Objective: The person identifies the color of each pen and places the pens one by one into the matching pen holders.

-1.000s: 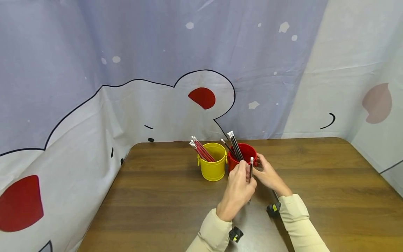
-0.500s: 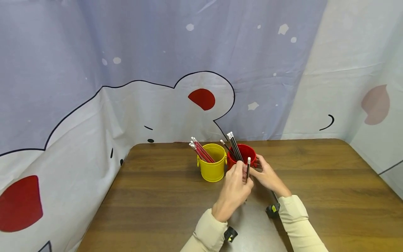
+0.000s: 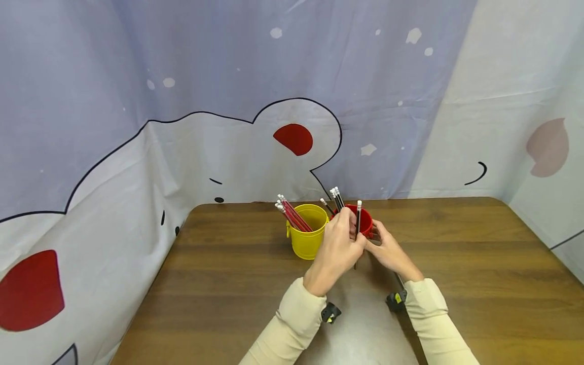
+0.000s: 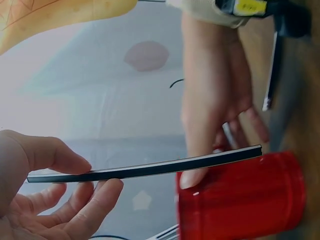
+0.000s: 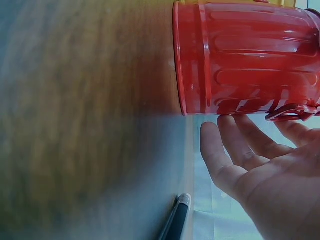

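Note:
Between thumb and fingertips my left hand (image 3: 335, 246) pinches a black pencil (image 4: 155, 169), its white eraser end pointing up in the head view. It overlaps the front of a red bucket (image 5: 250, 60), which has several black pencils (image 3: 338, 199) leaning out at its left side. My right hand (image 3: 391, 252) is at the bucket's right side. In the right wrist view its fingers (image 5: 237, 142) are extended, with tips against the bucket's wall below a small handle. The left wrist view shows the right thumb lying near the rim.
A yellow bucket (image 3: 306, 247) with several red pencils (image 3: 296, 217) stands left of the red one. Another black pencil (image 5: 176, 220) lies on the wooden table (image 3: 219, 284) under my right wrist. A printed curtain (image 3: 219, 152) hangs behind the table.
My left hand has carried the black pencil up and slightly left, closer over the red bucket. The right hand stays at the bucket's side.

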A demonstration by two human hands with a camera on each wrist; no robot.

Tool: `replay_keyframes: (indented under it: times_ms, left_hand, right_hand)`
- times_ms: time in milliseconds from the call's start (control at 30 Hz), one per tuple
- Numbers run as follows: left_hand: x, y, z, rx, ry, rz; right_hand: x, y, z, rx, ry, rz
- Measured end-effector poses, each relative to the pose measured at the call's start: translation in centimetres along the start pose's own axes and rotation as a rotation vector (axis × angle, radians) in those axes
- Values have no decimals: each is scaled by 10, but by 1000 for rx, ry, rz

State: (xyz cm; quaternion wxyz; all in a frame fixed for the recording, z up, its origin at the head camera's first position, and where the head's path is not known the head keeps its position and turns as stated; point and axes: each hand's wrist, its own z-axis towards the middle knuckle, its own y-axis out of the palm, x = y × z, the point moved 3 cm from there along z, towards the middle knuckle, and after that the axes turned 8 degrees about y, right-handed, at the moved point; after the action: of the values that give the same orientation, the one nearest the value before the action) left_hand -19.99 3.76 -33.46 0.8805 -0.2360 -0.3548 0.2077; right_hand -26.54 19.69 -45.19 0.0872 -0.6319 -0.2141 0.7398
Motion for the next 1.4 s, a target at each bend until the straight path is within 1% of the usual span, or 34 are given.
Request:
replay_keyframes:
  times_ms: [200,367,600,767,900,1133,1300,1400]
  left_hand:
    - [2,-14,21,35,29,15]
    - [6,-22,35,43,57,43]
    - [8,-27,49,58,83,61]
    - [6,-28,59,58,87,77]
    - [4,-27,63,53,75,80]
    - [2,-23,65,34,49,94]
    - [1,-20,65,34,56,104]
    - [0,-19,64,36,59,111]
  right_hand:
    - [0,0,0,-10,39,3]
    - [-1,-1,-1,-12,65,8]
    - [-28,-2,-12,-36,117,43]
    - [-35,-2,-14,-32,126,25]
    - [-35,-2,-14,-32,127,18]
    - [-34,-2,-15,-31,132,21]
    - [-34,-2,-15,-30,130,23]
    - [-29,-2,-12,-34,125,33]
